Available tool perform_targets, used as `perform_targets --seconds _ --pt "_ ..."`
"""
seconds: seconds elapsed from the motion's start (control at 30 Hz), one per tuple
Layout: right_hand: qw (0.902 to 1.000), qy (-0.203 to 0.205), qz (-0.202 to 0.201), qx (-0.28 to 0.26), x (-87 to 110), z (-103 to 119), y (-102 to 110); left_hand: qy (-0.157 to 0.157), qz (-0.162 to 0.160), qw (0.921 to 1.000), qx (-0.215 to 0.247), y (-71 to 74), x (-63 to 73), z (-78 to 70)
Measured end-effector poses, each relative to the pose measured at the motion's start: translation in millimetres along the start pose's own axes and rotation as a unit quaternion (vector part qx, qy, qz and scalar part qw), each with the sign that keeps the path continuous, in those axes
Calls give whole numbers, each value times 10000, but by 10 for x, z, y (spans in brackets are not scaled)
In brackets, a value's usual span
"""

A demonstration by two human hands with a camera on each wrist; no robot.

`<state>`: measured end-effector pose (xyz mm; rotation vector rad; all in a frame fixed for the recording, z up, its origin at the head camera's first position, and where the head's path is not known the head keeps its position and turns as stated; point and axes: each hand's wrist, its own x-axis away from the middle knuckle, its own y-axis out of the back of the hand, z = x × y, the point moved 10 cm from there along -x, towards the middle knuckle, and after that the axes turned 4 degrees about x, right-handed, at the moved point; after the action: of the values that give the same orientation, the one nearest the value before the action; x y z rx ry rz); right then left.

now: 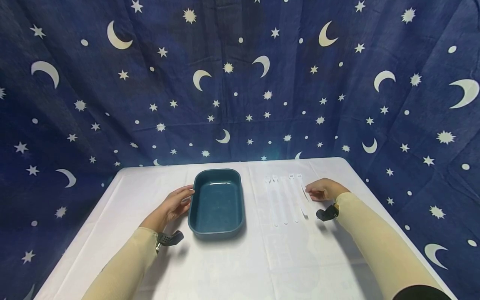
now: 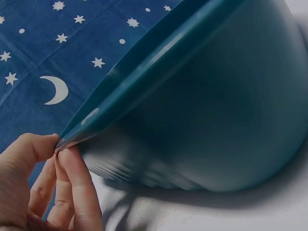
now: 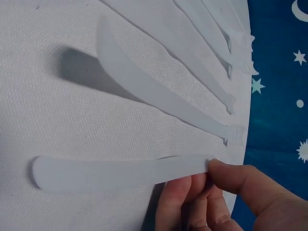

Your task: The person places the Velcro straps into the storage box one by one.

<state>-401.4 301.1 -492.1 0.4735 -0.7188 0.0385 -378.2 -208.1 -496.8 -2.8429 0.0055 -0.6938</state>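
On the left, a dark teal rectangular tub (image 1: 217, 208) sits on the table, its inside bare. My left hand (image 1: 175, 204) is at its left side; in the left wrist view, thumb and fingertips pinch the rim (image 2: 91, 120). On the right, my right hand (image 1: 323, 189) pinches one end of a flat white plastic strap (image 3: 110, 174) between thumb and fingers. The strap's rounded other end points away from the hand. Beside it, a curved white strap (image 3: 159, 96) has its tip bent up off the cloth. The held end is hidden by my fingers.
Several more white straps (image 1: 283, 200) lie side by side between the tub and my right hand, buckle-like heads toward the back. White cloth covers the table (image 1: 225, 266). A dark blue curtain (image 1: 240, 104) with moons and stars stands behind and along the sides.
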Motion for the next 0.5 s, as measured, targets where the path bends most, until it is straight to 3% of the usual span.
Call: perform_targets --seconds 0.5 --pt "9994 34 336 -49 78 29 -8 46 -63 10000 4 7 -16 8"
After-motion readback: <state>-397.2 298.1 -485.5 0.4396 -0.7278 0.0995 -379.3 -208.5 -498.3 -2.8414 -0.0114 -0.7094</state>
